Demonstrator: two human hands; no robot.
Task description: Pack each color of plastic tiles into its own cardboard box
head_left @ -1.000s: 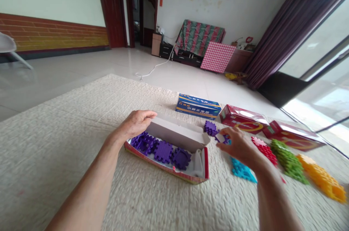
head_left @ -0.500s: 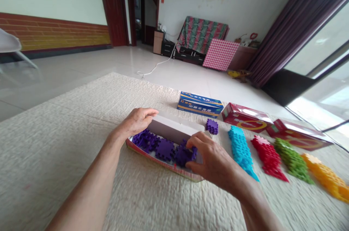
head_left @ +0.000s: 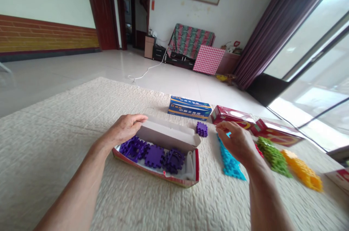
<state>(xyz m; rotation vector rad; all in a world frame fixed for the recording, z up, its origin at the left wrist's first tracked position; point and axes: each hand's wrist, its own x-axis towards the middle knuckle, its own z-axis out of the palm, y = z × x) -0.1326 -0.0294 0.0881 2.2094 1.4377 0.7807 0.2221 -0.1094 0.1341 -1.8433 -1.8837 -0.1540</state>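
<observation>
An opened cardboard box [head_left: 196,165] lies on the cream quilted cover, its flap raised along the far side. Several purple interlocking plastic pieces [head_left: 154,156] are inside, with a pale object at its right end. My left hand [head_left: 127,128] pinches the left end of the raised box flap [head_left: 169,129]. To the right, my right hand [head_left: 237,142] hovers over the cyan pieces [head_left: 230,163] with curled fingers; whatever it may hold is hidden. A small purple stack [head_left: 201,129] sits between the box and that hand.
A blue box [head_left: 189,109] and two dark red boxes [head_left: 231,116] stand behind. Red pieces [head_left: 259,150], partly hidden by my right hand, green pieces [head_left: 274,156] and yellow pieces [head_left: 302,171] lie in rows to the right. Another box [head_left: 339,178] shows at the right edge.
My right hand has left the purple pieces inside the box and moved right, over the cyan pieces. My left hand stays at the flap. The view has turned slightly right.
</observation>
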